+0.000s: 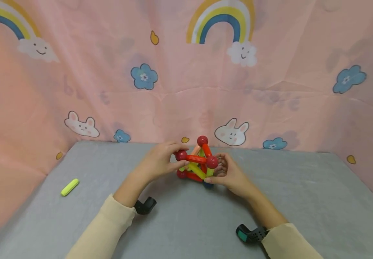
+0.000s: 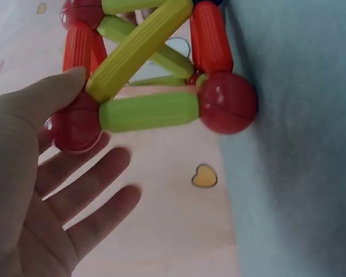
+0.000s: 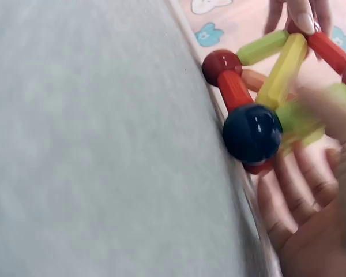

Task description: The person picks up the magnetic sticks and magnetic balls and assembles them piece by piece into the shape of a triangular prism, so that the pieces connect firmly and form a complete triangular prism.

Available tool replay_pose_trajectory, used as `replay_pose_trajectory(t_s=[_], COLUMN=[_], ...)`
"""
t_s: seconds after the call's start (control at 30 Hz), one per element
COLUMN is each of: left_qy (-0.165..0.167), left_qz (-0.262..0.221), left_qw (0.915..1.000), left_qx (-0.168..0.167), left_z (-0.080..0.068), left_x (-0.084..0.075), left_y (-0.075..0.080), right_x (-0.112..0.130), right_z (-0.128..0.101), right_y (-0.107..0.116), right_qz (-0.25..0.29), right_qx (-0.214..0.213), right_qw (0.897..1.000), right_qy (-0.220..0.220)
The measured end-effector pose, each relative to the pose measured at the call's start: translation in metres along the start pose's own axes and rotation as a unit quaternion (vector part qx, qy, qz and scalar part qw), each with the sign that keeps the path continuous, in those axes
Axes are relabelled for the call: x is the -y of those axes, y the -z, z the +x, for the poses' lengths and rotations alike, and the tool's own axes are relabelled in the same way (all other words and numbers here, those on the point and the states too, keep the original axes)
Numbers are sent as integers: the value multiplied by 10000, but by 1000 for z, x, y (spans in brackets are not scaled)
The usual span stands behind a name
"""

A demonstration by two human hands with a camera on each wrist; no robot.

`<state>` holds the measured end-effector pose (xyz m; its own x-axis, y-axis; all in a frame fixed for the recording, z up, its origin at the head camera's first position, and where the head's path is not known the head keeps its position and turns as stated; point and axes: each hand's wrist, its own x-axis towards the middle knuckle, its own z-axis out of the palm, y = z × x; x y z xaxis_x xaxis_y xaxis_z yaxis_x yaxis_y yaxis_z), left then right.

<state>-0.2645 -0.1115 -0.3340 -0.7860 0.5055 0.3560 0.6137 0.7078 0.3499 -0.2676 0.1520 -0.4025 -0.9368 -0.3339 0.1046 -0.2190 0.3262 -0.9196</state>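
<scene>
A frame of ball-and-rod building pieces stands on the grey table between both hands. My left hand pinches the red ball at its upper left corner, the other fingers spread away from it. A yellow rod slants from that ball down to a dark blue ball at a lower corner. On the right side, my right hand holds the upright green rod above the blue ball, thumb in front and fingers behind. That thumb is blurred in the right wrist view.
Apart from the frame, one loose yellow-green rod lies on the table at the left. A pink printed cloth hangs along the table's back edge and its sides.
</scene>
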Motion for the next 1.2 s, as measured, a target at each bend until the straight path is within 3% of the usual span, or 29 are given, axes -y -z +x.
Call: replay_pose_trajectory(t_s=[0.13, 0.3, 0.43, 0.57, 0.7, 0.9, 1.03, 1.2], left_qy=[112, 26, 263, 375, 444, 510, 510, 976], left_qz=[-365, -812, -1658, -2182, -2368, -2525, -2428, -1886], left_qw=[9992, 9962, 9827, 9707, 9662, 9604, 9639, 9761], left_qx=[110, 302, 778, 933, 921, 1064, 967, 462], left_z=[-2, -1, 0, -1, -1, 0, -2, -12], left_x=[-1, -16, -34, -43, -45, -44, -35, -16], left_y=[-1, -3, -8, -13, -19, -18, -2, 32], right_x=[-6, -10, -11, -11, -14, -13, -8, -7], right_z=[2, 3, 3, 0, -2, -4, -2, -1], right_y=[-2, 3, 7, 9, 10, 9, 2, -8], right_qz=[-494, -731, -332, 219, 394, -55, -283, -556], right_qx=[-114, -1246, -1795, -1237, -531, 95, 285, 49], right_qw=[9986, 9895, 9825, 9919, 9974, 9980, 9983, 9975], right_qy=[127, 20, -381, -196, 297, 630, 414, 442])
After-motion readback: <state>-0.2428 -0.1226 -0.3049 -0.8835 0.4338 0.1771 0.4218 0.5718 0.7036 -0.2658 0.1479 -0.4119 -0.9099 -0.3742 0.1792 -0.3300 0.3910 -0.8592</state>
